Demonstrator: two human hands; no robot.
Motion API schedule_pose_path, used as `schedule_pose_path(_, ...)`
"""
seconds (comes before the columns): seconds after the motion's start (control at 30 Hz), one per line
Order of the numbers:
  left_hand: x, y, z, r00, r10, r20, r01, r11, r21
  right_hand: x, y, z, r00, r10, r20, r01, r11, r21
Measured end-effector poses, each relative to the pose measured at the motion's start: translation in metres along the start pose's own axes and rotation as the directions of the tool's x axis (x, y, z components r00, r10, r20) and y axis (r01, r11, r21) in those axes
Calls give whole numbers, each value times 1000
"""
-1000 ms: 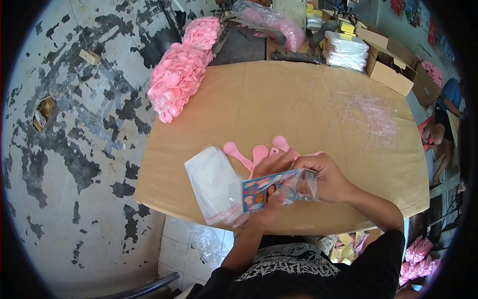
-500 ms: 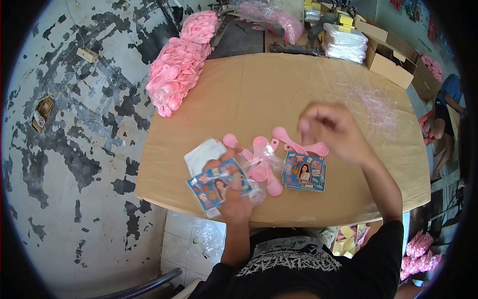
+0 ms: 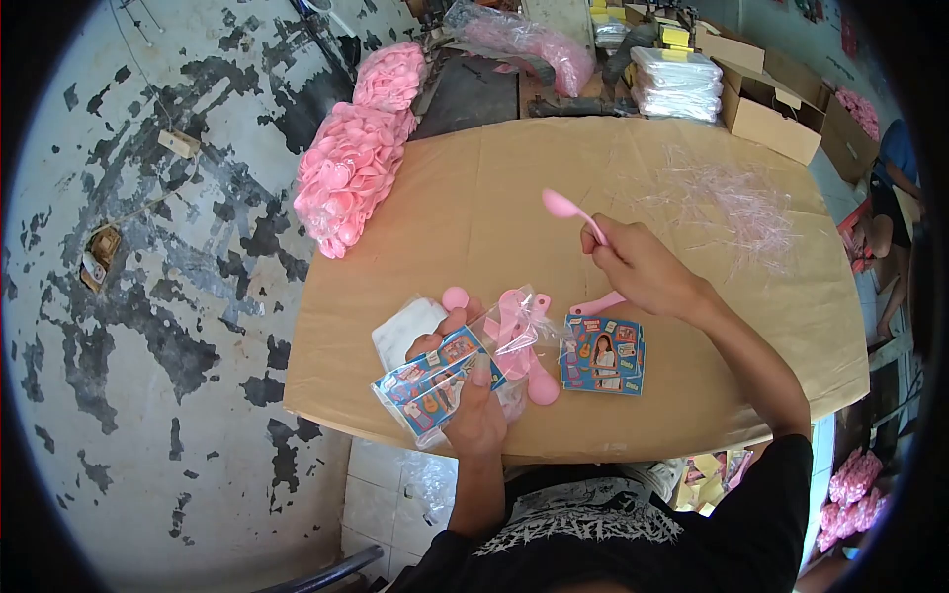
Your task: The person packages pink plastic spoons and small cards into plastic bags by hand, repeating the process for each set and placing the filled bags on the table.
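My right hand [image 3: 647, 262] is closed on the handle of a pink spoon [image 3: 563, 205], raised over the table. In my left hand [image 3: 474, 410] are blue printed cards [image 3: 425, 385] and clear plastic bags, gripped near the front edge. Several pink spoons [image 3: 543, 385] lie just right of that hand, partly behind clear plastic. Another spoon [image 3: 598, 303] lies behind a stack of blue cards [image 3: 603, 354]. A white stack [image 3: 407, 329] sits beyond my left fingers.
Bundled pink spoons [image 3: 351, 173] stand at the table's back left. Loose clear strands [image 3: 741, 208] lie at the right of the brown-covered table [image 3: 474, 217]. Wrapped packs [image 3: 677, 84] and a cardboard box [image 3: 771, 114] are at the back right. Another person [image 3: 890, 188] is at the far right.
My right hand now holds up a pink spoon that lay among the others beside the card stack. The cards in my left hand have shifted slightly, and the camera view has moved a little.
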State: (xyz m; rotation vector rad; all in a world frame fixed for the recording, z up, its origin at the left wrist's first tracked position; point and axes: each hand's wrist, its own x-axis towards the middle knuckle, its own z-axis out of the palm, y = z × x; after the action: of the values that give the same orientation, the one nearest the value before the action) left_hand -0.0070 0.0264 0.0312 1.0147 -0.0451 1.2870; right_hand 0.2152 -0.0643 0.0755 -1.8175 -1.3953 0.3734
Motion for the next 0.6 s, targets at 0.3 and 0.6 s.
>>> schedule_pose_path(0.3,3,-8,11,996,73,57,-71,997,-27,-24,-45,1,956,-167,239,37,883,468)
schedule_pose_path(0.6,-1,-6,18,993,53,-106,-64,992,-107,-22,-49,-3,988,-22,154,-66,836,545)
